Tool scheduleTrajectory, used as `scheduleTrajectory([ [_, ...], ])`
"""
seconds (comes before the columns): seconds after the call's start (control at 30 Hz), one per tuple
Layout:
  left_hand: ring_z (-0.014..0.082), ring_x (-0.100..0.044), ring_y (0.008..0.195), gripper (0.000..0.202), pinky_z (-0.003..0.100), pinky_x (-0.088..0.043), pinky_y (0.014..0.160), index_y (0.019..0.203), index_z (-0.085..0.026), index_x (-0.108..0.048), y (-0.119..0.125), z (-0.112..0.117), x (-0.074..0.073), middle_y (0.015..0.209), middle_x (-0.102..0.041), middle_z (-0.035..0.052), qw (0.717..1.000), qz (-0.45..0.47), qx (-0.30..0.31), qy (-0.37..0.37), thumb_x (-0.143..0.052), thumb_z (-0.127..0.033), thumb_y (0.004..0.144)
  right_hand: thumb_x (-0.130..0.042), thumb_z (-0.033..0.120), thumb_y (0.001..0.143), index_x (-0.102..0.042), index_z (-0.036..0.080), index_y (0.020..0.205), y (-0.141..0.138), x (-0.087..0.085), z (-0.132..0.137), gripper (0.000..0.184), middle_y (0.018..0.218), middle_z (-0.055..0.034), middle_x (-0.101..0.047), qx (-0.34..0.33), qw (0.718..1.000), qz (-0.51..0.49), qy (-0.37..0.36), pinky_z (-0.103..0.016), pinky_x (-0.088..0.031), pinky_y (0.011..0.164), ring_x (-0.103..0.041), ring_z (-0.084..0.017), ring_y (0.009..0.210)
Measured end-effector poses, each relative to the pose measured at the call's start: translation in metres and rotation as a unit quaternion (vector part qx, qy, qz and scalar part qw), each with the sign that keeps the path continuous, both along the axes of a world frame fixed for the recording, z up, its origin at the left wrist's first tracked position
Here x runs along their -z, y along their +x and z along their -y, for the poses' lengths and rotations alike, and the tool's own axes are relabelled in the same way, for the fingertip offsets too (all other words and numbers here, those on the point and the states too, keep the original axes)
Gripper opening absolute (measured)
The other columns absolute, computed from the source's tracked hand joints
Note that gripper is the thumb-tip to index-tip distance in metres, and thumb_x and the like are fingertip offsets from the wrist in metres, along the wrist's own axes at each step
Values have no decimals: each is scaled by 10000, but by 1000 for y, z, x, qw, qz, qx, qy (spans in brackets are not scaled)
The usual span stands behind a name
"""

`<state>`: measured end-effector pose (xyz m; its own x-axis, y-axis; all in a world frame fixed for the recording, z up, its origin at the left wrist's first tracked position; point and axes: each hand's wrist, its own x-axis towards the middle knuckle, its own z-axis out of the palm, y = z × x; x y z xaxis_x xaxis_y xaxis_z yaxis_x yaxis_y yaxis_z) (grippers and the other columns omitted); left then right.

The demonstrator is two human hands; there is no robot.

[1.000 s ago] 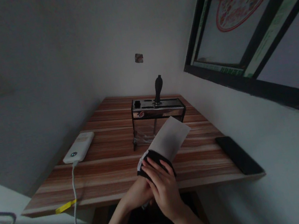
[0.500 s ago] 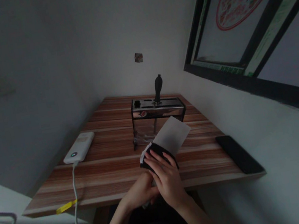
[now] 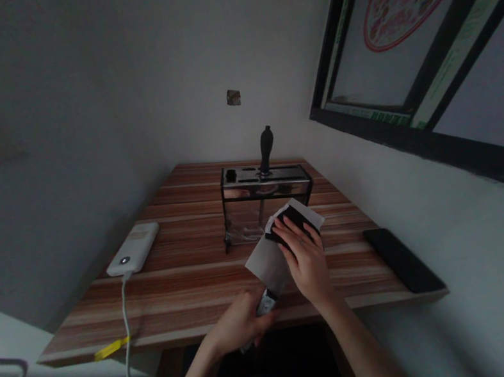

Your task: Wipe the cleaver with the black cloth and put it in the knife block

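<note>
At left, a white power bank (image 3: 133,248) lies flat on the desk (image 3: 177,292), a cable (image 3: 126,321) running from its near end over the front edge. The left hand (image 3: 243,319) is closed round the handle of a broad-bladed knife (image 3: 265,264), apparently to steady it with fingers clear of the blade. The knife points up and rightward above the near part of the desk. Behind it, a stand (image 3: 265,180) keeps a black handle (image 3: 266,147) upright. The right hand (image 3: 308,263), fingers extended and bent over a black cloth (image 3: 296,215), lays it across the blade; the cloth presumably shields the fingers. Thumb contact cannot be told. A black phone (image 3: 404,259) lies at right.
</note>
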<state>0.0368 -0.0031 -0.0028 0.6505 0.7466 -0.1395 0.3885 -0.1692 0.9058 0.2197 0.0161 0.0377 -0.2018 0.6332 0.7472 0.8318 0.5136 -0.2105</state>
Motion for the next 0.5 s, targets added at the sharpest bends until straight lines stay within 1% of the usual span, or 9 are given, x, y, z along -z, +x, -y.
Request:
scheduleTrajectory([
  [0.3,78,-462,394,121,155,-315,393,772,-182,-465,1,1,-5,469,-493,-68,1000,-28,-2,-7,-495,-297,791,-371,203,982,-528,223,1260,31,-10,-25,320,1316,-65,-577,50,998,-20,45,-427,-266,1068,-449,-191,1288],
  [0.5,80,-472,395,109,157,-325,397,779,-179,-469,0,0,-4,472,-493,-66,1000,-19,4,-4,-498,-283,795,-367,197,978,-519,227,1278,32,-10,-29,338,1330,-72,-564,62,996,-31,61,-430,-282,1064,-435,-194,1299],
])
